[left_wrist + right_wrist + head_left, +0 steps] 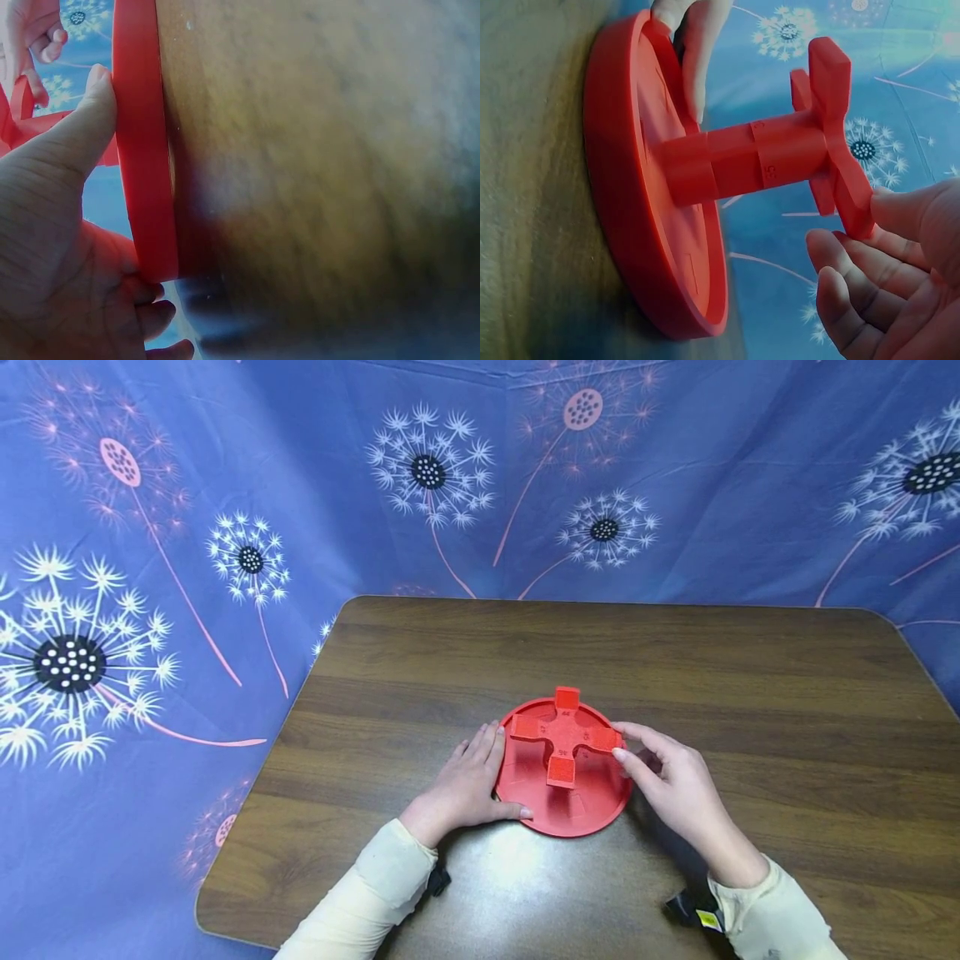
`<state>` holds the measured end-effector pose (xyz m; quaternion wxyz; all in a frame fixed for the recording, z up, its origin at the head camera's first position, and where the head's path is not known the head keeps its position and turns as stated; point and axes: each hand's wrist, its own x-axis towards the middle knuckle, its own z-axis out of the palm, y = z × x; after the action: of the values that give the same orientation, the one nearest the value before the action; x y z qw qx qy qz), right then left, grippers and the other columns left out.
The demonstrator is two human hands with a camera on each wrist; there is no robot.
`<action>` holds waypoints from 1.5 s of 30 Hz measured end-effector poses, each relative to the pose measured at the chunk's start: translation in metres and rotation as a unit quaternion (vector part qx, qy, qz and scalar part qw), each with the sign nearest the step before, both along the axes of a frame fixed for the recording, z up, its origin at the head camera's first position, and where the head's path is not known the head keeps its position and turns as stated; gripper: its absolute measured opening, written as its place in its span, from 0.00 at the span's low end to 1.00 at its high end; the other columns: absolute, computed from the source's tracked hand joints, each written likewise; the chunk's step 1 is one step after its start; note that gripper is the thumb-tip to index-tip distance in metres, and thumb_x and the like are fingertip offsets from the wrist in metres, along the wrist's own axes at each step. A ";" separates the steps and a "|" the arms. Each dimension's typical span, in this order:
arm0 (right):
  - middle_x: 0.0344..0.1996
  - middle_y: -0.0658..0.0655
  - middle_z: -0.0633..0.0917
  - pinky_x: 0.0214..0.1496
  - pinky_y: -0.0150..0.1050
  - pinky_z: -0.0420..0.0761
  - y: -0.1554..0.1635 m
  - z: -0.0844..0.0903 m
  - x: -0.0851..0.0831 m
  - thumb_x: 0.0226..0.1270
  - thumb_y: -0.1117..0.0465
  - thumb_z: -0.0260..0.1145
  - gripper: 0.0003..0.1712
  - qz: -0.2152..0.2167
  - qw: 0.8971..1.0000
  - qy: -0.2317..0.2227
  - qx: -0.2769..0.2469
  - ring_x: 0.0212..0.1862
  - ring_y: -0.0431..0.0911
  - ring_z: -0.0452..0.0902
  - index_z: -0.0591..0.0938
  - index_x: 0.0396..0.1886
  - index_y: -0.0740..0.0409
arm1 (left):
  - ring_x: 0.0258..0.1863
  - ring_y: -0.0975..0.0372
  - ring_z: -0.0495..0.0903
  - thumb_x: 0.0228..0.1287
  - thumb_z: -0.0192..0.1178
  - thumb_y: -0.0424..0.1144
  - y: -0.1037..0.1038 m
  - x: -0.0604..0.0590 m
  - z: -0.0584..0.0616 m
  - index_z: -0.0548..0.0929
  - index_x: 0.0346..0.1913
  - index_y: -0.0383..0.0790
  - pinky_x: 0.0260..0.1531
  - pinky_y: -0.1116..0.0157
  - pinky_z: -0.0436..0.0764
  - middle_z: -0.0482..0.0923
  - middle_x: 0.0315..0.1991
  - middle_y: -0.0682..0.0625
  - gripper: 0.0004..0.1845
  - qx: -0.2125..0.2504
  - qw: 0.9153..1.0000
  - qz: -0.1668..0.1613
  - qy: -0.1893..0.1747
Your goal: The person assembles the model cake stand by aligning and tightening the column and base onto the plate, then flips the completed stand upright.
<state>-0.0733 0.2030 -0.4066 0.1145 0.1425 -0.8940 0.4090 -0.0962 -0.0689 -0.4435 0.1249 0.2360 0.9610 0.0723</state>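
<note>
A round red base (577,814) with a raised rim lies on the wooden table. From its middle rises a red post (735,161) of stacked sections with small marks on them. Topping the post is a red four-armed cross piece (564,732). My left hand (468,781) grips the base at its left edge, thumb over the near rim and fingers along the side. On the right, my right hand (671,781) pinches the end of the cross piece's right arm between thumb and fingers. In the right wrist view the cross piece stands well above the base.
The brown wood-grain table (420,647) has rounded corners and extends to both sides. Behind it and to its left hangs a blue cloth (300,435) printed with dandelions. A dark device (682,908) is strapped at the right wrist.
</note>
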 end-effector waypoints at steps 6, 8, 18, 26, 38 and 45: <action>0.21 0.40 0.78 0.20 0.26 0.69 -0.003 0.001 0.008 0.48 0.59 0.70 0.18 -0.008 1.000 0.017 -0.002 0.20 0.34 0.72 0.79 0.42 0.45 | 0.67 0.54 0.40 0.36 0.47 0.78 -0.001 0.000 0.000 0.44 0.68 0.34 0.61 0.52 0.51 0.40 0.69 0.42 0.63 0.003 1.000 -0.009 0.014; 0.22 0.40 0.78 0.21 0.25 0.70 -0.005 0.001 0.010 0.45 0.59 0.72 0.19 -0.003 1.000 0.020 -0.005 0.20 0.34 0.72 0.80 0.41 0.45 | 0.67 0.54 0.40 0.36 0.47 0.77 -0.001 0.000 0.000 0.44 0.68 0.34 0.61 0.52 0.52 0.40 0.69 0.42 0.63 0.006 1.000 -0.009 0.016; 0.17 0.39 0.76 0.21 0.23 0.69 -0.023 -0.002 0.018 0.40 0.51 0.74 0.21 -0.002 0.999 0.037 0.013 0.19 0.33 0.70 0.81 0.37 0.46 | 0.67 0.55 0.37 0.35 0.44 0.79 0.000 0.000 -0.001 0.41 0.68 0.36 0.62 0.54 0.50 0.37 0.69 0.44 0.64 0.000 1.000 -0.002 0.000; 0.13 0.37 0.72 0.19 0.25 0.65 -0.042 -0.001 0.021 0.38 0.41 0.71 0.21 -0.033 0.994 0.075 0.073 0.17 0.30 0.67 0.80 0.32 0.44 | 0.67 0.56 0.36 0.35 0.44 0.80 0.000 -0.001 -0.002 0.40 0.68 0.38 0.62 0.54 0.49 0.36 0.69 0.45 0.64 -0.008 1.000 0.002 -0.001; 0.16 0.41 0.75 0.17 0.31 0.64 -0.051 -0.001 0.024 0.36 0.37 0.70 0.28 -0.060 0.986 0.106 0.115 0.17 0.33 0.65 0.81 0.35 0.48 | 0.67 0.54 0.38 0.36 0.46 0.78 -0.001 0.001 0.002 0.41 0.68 0.36 0.61 0.52 0.50 0.38 0.69 0.42 0.63 0.006 1.000 -0.006 0.003; 0.18 0.41 0.77 0.17 0.27 0.64 -0.034 0.007 0.018 0.41 0.50 0.72 0.17 -0.084 0.981 0.167 0.048 0.16 0.32 0.66 0.83 0.33 0.49 | 0.67 0.55 0.37 0.36 0.45 0.79 -0.001 0.000 0.001 0.39 0.68 0.38 0.62 0.54 0.49 0.36 0.69 0.44 0.64 -0.006 1.000 -0.003 -0.003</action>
<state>-0.0557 0.1695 -0.3997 0.2896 0.1384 -0.8896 0.3248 -0.0964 -0.0696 -0.4427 0.1296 0.2375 0.9603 0.0674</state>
